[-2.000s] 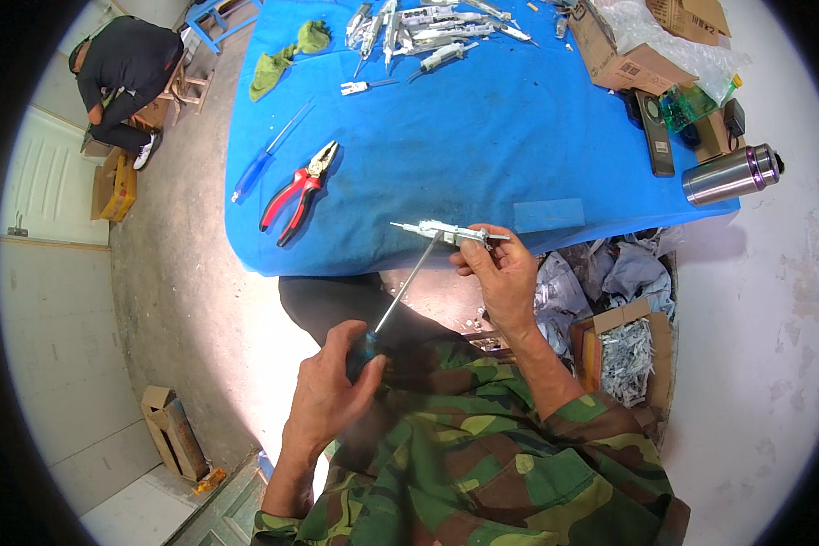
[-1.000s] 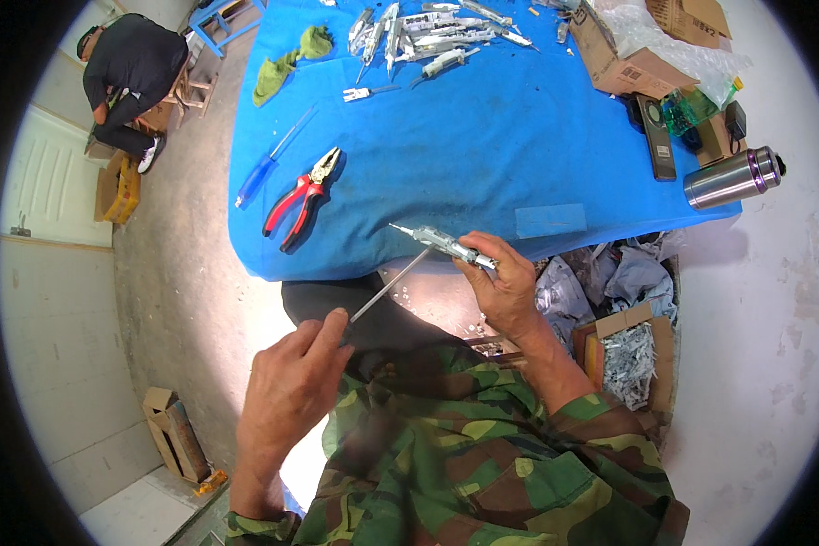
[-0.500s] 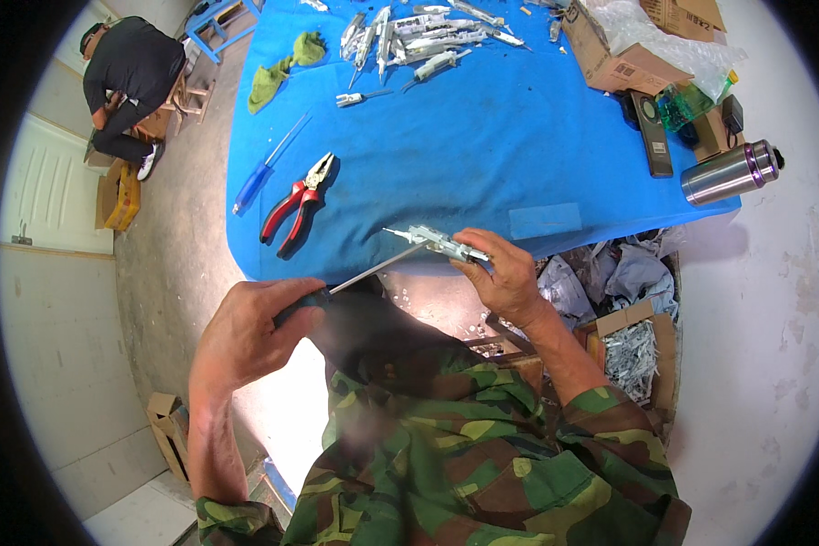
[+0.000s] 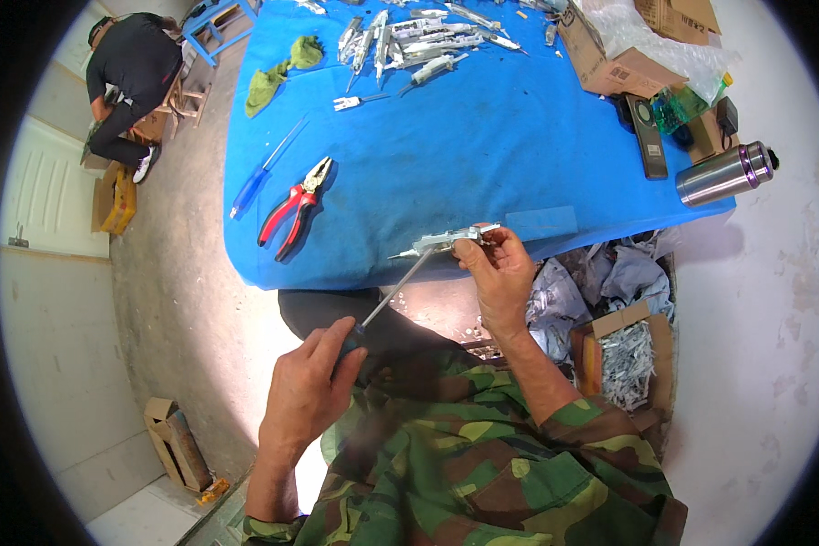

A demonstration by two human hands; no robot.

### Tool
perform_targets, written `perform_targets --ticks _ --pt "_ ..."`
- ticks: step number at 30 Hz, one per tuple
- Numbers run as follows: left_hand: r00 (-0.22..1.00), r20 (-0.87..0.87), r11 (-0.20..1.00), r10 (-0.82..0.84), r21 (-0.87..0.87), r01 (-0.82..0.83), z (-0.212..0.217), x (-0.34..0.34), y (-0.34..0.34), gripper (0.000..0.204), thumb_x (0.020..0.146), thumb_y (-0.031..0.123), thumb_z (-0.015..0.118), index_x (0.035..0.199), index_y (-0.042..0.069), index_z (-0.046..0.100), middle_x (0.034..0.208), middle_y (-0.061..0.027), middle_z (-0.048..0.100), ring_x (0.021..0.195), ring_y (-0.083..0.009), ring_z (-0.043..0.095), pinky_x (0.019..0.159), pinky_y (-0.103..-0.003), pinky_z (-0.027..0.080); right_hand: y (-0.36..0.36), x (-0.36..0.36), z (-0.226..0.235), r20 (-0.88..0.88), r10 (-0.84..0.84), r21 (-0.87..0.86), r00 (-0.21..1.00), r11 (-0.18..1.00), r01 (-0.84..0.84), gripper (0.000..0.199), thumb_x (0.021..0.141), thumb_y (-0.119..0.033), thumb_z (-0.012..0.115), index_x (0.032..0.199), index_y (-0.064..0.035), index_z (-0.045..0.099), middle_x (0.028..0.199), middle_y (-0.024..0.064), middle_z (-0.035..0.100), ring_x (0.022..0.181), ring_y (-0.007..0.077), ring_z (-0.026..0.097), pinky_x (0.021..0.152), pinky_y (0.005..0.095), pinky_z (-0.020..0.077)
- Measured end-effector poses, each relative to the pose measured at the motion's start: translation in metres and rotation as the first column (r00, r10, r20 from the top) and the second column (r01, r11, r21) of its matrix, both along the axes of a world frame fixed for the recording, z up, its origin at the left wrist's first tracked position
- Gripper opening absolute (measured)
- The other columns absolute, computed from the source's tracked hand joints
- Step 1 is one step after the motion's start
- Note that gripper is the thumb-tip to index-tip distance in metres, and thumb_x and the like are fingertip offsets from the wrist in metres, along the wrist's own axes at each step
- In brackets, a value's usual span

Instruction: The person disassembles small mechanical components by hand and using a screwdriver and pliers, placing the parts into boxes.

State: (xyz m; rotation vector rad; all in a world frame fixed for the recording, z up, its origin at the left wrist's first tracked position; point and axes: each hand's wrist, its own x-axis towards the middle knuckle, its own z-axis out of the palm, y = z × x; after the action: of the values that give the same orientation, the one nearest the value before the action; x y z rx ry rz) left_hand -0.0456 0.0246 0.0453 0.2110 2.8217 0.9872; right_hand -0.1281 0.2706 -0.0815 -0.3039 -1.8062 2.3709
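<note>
My right hand (image 4: 496, 273) pinches a small silver metal part (image 4: 446, 240) just over the near edge of the blue table (image 4: 482, 155). My left hand (image 4: 309, 387) grips the dark handle of a screwdriver (image 4: 393, 296); its thin shaft runs up and to the right, and its tip meets the metal part. Both forearms come from camouflage sleeves at the bottom of the view.
On the table lie red-handled pliers (image 4: 296, 207), a blue-handled screwdriver (image 4: 262, 173), a green cloth (image 4: 280, 71), several silver parts (image 4: 409, 41), cardboard boxes (image 4: 623, 64) and a steel flask (image 4: 723, 173). A box of silver parts (image 4: 623, 359) sits on the floor to the right. Another person (image 4: 132, 77) crouches far left.
My left hand swung out left with the screwdriver, then came back down toward my lap. The tip stayed at the metal part, which my right hand kept at the table edge.
</note>
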Motion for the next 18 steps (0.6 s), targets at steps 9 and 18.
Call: perform_targets --ticks 9,18 --pt "1.000 0.017 0.993 -0.010 0.119 0.008 -0.002 -0.007 -0.014 0.033 0.099 0.016 0.072 0.126 -0.002 0.068 0.090 -0.0178 0.071 0.070 -0.0292 0.068 0.066 -0.037 0.052 0.001 -0.005 0.005 -0.022 0.021 0.070 1.000 0.997 -0.019 0.026 0.094 0.000 0.077 0.119 0.0034 0.068 0.105 0.0043 0.075 0.095 0.0072 0.067 0.083 0.0225 0.0552" --pt "0.988 0.145 0.969 -0.049 0.247 0.012 0.003 -0.046 -0.032 0.036 0.101 0.026 0.070 0.120 -0.003 0.072 0.074 -0.0137 0.066 0.059 -0.0192 0.062 0.060 -0.032 0.049 0.013 -0.021 0.020 -0.151 0.090 0.223 0.984 0.973 -0.055 0.030 0.096 0.002 0.075 0.125 0.0040 0.067 0.115 0.0088 0.076 0.097 0.0092 0.068 0.086 0.0244 0.0567"
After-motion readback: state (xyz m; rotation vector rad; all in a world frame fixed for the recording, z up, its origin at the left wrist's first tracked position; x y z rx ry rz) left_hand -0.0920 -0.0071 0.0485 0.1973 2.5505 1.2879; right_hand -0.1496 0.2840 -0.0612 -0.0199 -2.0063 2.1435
